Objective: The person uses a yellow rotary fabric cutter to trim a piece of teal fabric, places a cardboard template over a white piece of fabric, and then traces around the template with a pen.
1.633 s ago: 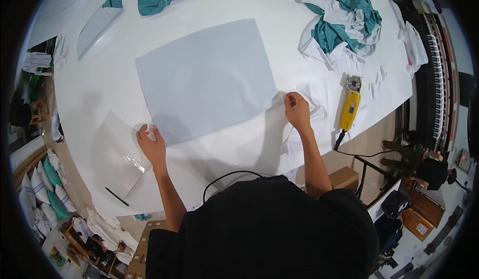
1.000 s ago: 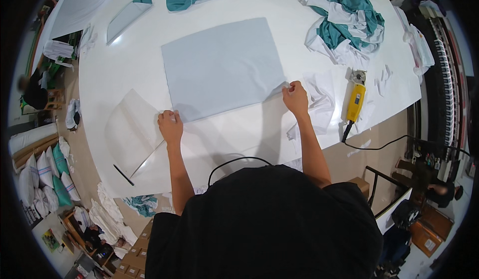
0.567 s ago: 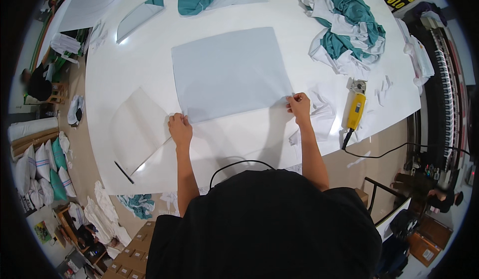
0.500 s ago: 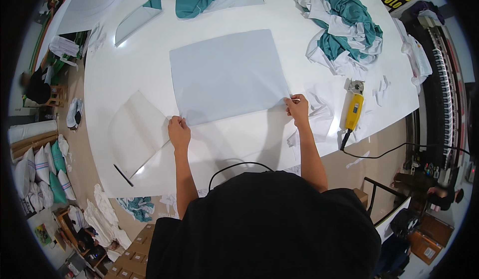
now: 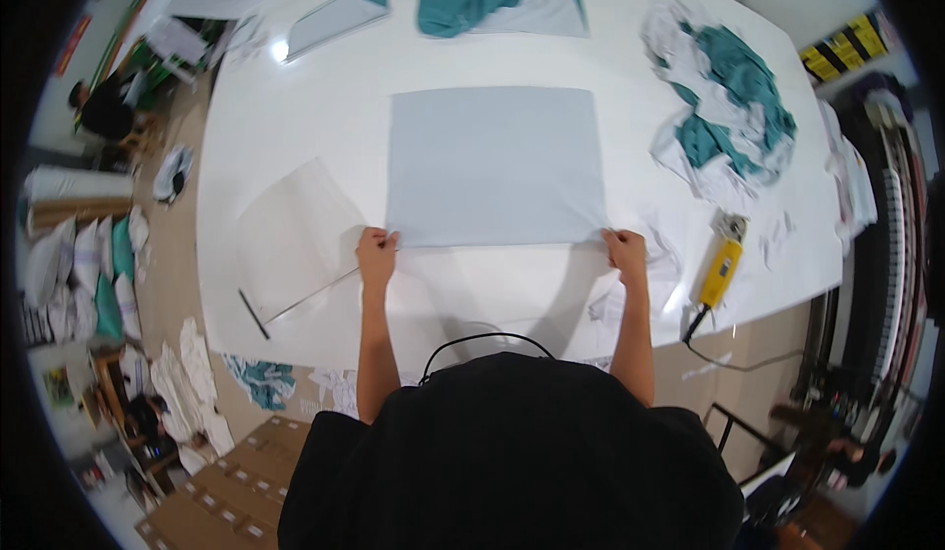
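Left hand (image 5: 377,253): fingers closed, pinching the near left corner of a pale grey-blue cloth (image 5: 497,166). Right hand (image 5: 626,253): likewise closed, thumb and fingers on the near right corner. Cloth roughly rectangular, mostly smooth, at mid-table in front of the person, near edge drawn nearly straight between the hands; slight puckers by the right hand.

Beside the left hand, a clear sheet (image 5: 300,230), pointed at its far end; just off its near left side, a thin black stick (image 5: 254,314). Beyond the right hand, crumpled white fabric (image 5: 663,260), then a yellow cutter (image 5: 722,275), round head facing away, its cord (image 5: 758,365) running off the edge of the white table (image 5: 472,63).

Past the cloth: a grey panel (image 5: 340,24) with a teal corner, far left; a teal-and-white piece (image 5: 463,7), partly folded over; a tangled heap (image 5: 724,107) in the same colours, far right.

On the floor: cartons (image 5: 226,491) near left, stuffed sacks (image 5: 94,275) farther out. A co-worker (image 5: 103,112) in dark clothing at far left.
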The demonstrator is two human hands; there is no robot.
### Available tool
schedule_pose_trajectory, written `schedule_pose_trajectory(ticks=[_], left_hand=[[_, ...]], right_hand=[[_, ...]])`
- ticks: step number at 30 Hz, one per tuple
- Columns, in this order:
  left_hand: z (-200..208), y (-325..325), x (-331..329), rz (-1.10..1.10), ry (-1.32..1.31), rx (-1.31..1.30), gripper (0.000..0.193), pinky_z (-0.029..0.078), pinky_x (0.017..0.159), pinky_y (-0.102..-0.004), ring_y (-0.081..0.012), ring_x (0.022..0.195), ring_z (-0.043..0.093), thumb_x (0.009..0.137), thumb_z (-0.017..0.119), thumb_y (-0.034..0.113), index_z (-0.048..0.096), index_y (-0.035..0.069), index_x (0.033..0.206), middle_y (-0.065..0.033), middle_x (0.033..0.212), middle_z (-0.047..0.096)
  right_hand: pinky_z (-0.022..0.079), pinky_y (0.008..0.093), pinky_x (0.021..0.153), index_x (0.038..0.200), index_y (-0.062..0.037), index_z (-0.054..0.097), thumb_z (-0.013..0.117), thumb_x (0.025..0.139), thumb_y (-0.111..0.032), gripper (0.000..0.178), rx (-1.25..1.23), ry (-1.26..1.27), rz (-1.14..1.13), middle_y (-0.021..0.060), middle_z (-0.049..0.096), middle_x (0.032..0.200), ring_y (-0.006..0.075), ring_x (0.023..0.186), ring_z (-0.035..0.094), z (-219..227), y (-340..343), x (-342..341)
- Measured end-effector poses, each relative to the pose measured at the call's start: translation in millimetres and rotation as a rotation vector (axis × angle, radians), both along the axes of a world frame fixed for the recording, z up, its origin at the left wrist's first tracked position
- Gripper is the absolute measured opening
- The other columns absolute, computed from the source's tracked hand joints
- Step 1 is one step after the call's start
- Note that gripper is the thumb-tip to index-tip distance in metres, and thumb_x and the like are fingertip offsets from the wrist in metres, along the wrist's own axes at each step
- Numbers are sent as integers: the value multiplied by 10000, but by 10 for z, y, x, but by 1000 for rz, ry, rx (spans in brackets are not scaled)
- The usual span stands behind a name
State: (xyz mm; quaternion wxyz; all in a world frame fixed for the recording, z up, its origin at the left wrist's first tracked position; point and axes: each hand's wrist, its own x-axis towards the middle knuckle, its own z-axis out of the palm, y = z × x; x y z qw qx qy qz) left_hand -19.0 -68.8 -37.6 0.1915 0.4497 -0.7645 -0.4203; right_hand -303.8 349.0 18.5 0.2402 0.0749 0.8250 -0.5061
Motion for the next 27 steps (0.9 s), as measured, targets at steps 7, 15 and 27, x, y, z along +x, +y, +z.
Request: schedule_pose_trajectory(ticks=[7,15,27], left_hand=[[524,213,-146,20,-41,77,204,532,631,-350,-214,643,653,891,767,66,611,-38,970,-145,746,682],[408,-176,-507,-90,-257,-305,219,539,738,-478,-355,872,681,893,743,156,596,36,1003,-164,910,691],[455,-402,60,294,-249,-404,236,545,805,-492,-373,983,658,895,708,215,641,45,1044,-178,1055,669]], right_hand=[[453,322,497,817,52,715,773,906,-283,351,223,77,85,60,620,595,135,502,570,-69,68,-20],[512,394,604,809,60,731,769,895,-314,386,362,150,193,147,683,639,228,577,655,-175,162,-135],[430,314,486,826,43,666,702,960,-236,311,310,332,375,64,605,625,123,526,526,-363,512,-234]])
